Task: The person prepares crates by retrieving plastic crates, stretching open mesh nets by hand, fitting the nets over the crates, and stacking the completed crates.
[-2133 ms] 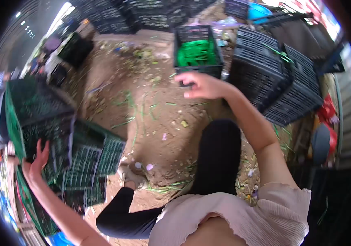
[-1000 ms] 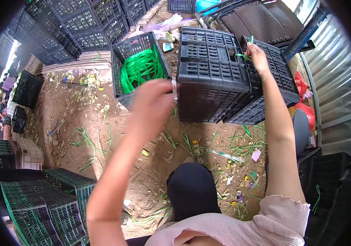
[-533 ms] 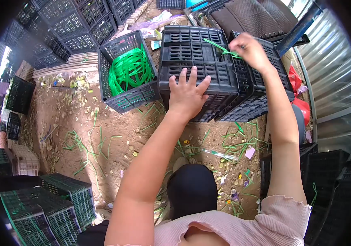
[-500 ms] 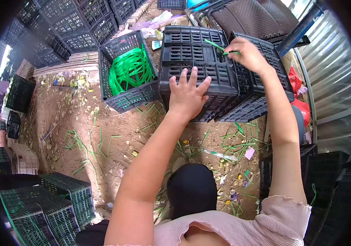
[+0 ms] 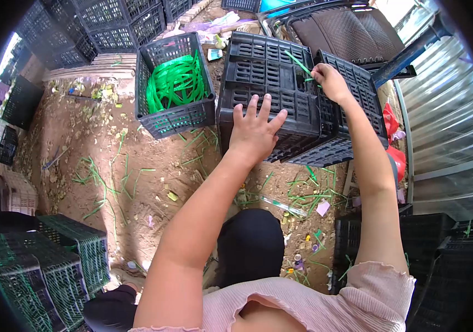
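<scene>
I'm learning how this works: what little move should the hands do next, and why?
Perhaps the right hand should pull the green strap gently: it seems to be pinching it, a free end sticks out, and the left hand rests on the black crate, which could steady it.

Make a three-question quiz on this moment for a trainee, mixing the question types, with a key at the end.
1. Multiple choice: what does the left hand rest on?
A) a red bag
B) a black crate
C) a knee

2. True or false: the right hand is pressed flat against the dirt floor.

3. Fill in the blank: the tangled strips inside the open crate are ____ in colour.

Key:
1. B; its fingers are spread.
2. False; it holds a green strip up at the crates.
3. Green.
</scene>
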`<action>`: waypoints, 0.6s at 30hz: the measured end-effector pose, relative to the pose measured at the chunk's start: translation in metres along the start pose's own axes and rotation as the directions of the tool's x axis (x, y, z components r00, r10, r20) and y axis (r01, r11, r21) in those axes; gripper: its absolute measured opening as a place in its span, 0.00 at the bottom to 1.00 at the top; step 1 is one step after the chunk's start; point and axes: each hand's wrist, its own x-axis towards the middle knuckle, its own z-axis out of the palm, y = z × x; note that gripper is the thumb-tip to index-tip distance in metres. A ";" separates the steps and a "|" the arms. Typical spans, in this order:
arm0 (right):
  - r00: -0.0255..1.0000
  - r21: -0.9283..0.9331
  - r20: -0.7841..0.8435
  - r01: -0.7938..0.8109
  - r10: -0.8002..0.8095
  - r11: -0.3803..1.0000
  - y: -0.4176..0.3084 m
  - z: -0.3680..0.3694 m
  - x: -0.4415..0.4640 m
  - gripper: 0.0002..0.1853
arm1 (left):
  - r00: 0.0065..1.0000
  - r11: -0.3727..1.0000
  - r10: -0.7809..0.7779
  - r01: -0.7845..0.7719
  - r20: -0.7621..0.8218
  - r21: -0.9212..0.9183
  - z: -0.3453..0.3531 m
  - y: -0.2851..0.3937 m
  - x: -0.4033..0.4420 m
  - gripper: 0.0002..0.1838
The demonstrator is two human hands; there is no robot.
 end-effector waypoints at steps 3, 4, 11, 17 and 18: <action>0.987 0.101 -0.153 -0.037 0.052 0.994 -0.018 0.002 -0.013 0.08 | 1.000 1.000 -0.007 0.007 0.001 -0.009 -0.001 0.002 -0.005 0.29; 0.986 0.192 -0.135 -0.068 0.095 0.979 -0.015 0.003 -0.014 0.07 | 1.000 1.000 -0.008 0.008 0.008 -0.012 -0.003 0.003 -0.007 0.29; 0.978 0.529 -0.086 -0.117 0.191 0.840 -0.027 0.007 -0.043 0.05 | 1.000 0.997 -0.007 0.007 0.001 -0.070 -0.009 0.015 -0.033 0.30; 0.553 0.654 -0.721 0.342 0.418 0.675 -0.130 -0.171 -0.093 0.12 | 0.998 0.999 -0.006 0.009 0.059 -0.046 -0.012 0.022 -0.048 0.32; 0.458 0.461 -0.863 0.545 0.211 0.700 -0.136 -0.214 -0.115 0.13 | 0.998 0.999 0.000 0.004 0.068 -0.047 -0.012 0.028 -0.053 0.32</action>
